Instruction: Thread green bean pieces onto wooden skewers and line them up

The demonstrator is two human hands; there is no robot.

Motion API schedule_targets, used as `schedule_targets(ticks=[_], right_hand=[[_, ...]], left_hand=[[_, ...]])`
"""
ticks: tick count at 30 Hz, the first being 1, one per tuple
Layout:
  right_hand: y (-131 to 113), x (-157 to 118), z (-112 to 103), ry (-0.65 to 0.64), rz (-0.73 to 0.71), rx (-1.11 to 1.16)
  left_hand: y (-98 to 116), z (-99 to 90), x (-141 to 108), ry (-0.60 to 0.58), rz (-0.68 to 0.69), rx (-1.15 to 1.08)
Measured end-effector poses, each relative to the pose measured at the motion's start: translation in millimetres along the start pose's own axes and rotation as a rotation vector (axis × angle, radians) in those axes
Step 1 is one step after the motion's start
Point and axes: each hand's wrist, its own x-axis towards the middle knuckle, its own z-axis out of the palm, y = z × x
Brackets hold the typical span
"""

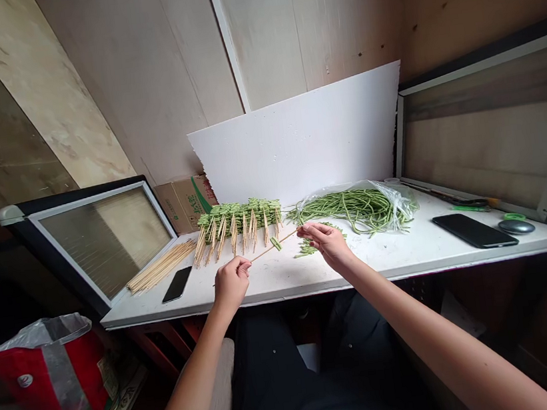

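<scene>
A white counter (363, 272) fills the middle of the view, with a white board (295, 141) standing behind it against the wall. Glazed frames flank it at 9 o'clock (107, 244) and 3 o'clock (486, 136). A red bucket (40, 384), lined with a plastic bag, stands on the floor at 7 o'clock. A cardboard box (176, 208) sits behind the counter's left end.

On the counter, a clear bag of long green beans (355, 211) lies at 1 o'clock from the hands, and a row of skewered bean pieces (239, 226) lies at 11 o'clock. Loose bamboo skewers (161, 267) lie further left.

The left hand (231, 284) has its grip closed on one end of a bamboo skewer (264, 252). The right hand (323, 245) has its grip closed on the other end, just above loose bean pieces (307, 247). One bean piece (275, 243) sits on the skewer.

A phone (177, 284) lies at 9 o'clock, with a larger phone (474, 230) and a mouse (515, 227) at 3 o'clock.
</scene>
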Motion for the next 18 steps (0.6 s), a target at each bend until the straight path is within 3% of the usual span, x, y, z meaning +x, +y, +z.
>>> schedule_targets(ticks=[7,18], right_hand=[[1.8,-3.2,3.4,0.018,0.014,-0.013],[-0.2,-3.8,3.4,-0.061,0.013,-0.036]], left_hand=[[-1.4,-3.7,0.1,0.026,0.029,0.036],[-2.2,-2.4,0.4,0.048,0.056,0.038]])
